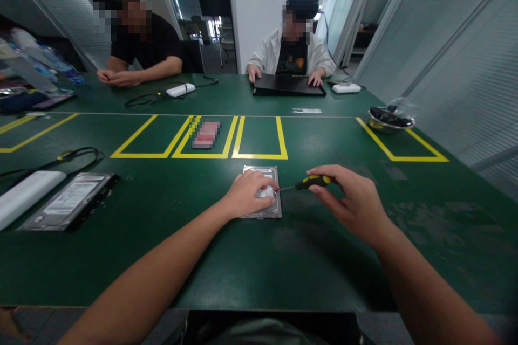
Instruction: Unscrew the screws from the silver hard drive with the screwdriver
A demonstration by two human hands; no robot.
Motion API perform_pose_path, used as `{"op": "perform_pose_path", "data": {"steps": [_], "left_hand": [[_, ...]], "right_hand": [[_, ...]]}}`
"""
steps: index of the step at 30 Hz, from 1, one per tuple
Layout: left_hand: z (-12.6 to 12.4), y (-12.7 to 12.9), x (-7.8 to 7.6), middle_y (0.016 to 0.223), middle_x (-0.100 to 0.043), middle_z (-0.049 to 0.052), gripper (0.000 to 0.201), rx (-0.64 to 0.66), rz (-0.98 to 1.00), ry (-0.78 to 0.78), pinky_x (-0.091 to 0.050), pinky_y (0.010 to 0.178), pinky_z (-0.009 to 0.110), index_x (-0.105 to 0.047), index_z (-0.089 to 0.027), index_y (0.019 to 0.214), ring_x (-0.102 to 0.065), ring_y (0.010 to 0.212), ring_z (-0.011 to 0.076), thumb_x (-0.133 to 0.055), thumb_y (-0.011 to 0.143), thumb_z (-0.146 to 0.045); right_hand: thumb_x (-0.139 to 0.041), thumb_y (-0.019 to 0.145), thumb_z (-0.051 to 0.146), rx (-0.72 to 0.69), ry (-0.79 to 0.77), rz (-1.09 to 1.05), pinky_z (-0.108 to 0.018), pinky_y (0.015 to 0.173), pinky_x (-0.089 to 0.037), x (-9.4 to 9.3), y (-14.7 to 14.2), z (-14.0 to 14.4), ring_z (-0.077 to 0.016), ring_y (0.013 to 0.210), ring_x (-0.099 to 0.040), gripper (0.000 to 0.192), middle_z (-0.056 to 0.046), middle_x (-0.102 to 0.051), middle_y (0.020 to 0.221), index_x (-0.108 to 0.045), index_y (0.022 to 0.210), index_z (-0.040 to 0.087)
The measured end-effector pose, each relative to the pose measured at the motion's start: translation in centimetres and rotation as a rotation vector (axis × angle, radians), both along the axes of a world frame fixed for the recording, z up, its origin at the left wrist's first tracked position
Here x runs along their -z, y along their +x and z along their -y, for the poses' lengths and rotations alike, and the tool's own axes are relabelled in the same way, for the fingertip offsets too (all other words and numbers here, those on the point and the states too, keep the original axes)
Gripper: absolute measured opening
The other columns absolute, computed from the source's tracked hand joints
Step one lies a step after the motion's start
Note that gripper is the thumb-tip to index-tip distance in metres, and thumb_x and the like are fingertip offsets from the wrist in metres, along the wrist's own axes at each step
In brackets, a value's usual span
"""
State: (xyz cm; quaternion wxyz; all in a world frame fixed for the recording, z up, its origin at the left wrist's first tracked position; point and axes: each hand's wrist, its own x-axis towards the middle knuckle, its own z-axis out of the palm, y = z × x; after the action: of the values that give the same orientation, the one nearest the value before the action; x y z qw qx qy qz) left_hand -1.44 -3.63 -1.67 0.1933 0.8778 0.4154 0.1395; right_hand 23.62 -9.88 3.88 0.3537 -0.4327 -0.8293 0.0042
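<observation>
A silver hard drive [277, 209] lies flat on the green table in front of me. My left hand [251, 194] rests over its left half, holding it, with the thumb and index finger curved across its label. Between thumb and fingertips, my right hand [356, 197] grips the black and yellow handle of a screwdriver [309, 181]. The thin shaft points left, nearly level, and its tip is at the drive's right side beside my left index finger. Whether the tip sits in a screw is too small to tell.
At left, a second hard drive [73, 199] lies beside a white power strip [30, 194]. Yellow tape [259, 156] marks boxes, one with a pixelated pink item [206, 135]. A metal bowl [390, 123] stands right. Across sit two people, one touching a black laptop-like object [289, 85].
</observation>
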Motion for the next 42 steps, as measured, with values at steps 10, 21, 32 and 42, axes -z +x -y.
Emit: {"op": "perform_pose_path", "data": {"steps": [10, 21, 32, 42], "left_hand": [[0.7, -0.1, -0.2, 0.093, -0.064, 0.002, 0.026, 0.002, 0.032, 0.077, -0.041, 0.083, 0.036, -0.065, -0.022, 0.102, -0.056, 0.091, 0.0228, -0.064, 0.082, -0.038], [2.7, -0.4, -0.9, 0.096, -0.067, 0.005, 0.026, -0.013, -0.065, 0.246, -0.04, 0.081, 0.038, -0.065, -0.02, 0.095, -0.059, 0.094, 0.024, -0.047, 0.096, -0.039], [4.5, 0.3, -1.0, 0.096, -0.065, 0.008, 0.038, -0.03, -0.204, 0.379, -0.039, 0.077, 0.041, -0.064, -0.019, 0.093, -0.058, 0.091, 0.0269, -0.052, 0.091, -0.055], [5.4, 1.0, -0.5, 0.095, -0.065, 0.009, 0.035, -0.096, -0.22, 0.402, -0.039, 0.082, 0.044, -0.063, -0.019, 0.095, -0.058, 0.093, 0.0273, -0.051, 0.093, -0.052]], "right_hand": [[-0.057, 0.093, 0.021, -0.138, -0.076, 0.099, -0.035, 0.091, -0.053, -3.1, -1.8, -1.9, -0.0203, 0.102, -0.067, 0.024, -0.008, -0.072, 0.111, -0.067, 0.114, 0.019], [-0.053, 0.091, 0.014, -0.189, -0.161, 0.232, -0.032, 0.091, -0.048, -5.6, -4.3, -4.4, -0.0207, 0.102, -0.066, 0.032, -0.008, -0.072, 0.112, -0.068, 0.119, 0.018], [-0.05, 0.095, 0.023, -0.129, -0.139, 0.285, -0.031, 0.081, -0.048, -6.5, -5.1, -5.6, -0.0218, 0.091, -0.067, 0.028, -0.008, -0.073, 0.101, -0.073, 0.111, 0.017], [-0.054, 0.09, 0.017, -0.172, -0.207, 0.324, -0.028, 0.072, -0.043, -7.4, -4.2, -4.6, -0.0193, 0.084, -0.067, 0.021, -0.003, -0.074, 0.095, -0.069, 0.104, 0.021]]}}
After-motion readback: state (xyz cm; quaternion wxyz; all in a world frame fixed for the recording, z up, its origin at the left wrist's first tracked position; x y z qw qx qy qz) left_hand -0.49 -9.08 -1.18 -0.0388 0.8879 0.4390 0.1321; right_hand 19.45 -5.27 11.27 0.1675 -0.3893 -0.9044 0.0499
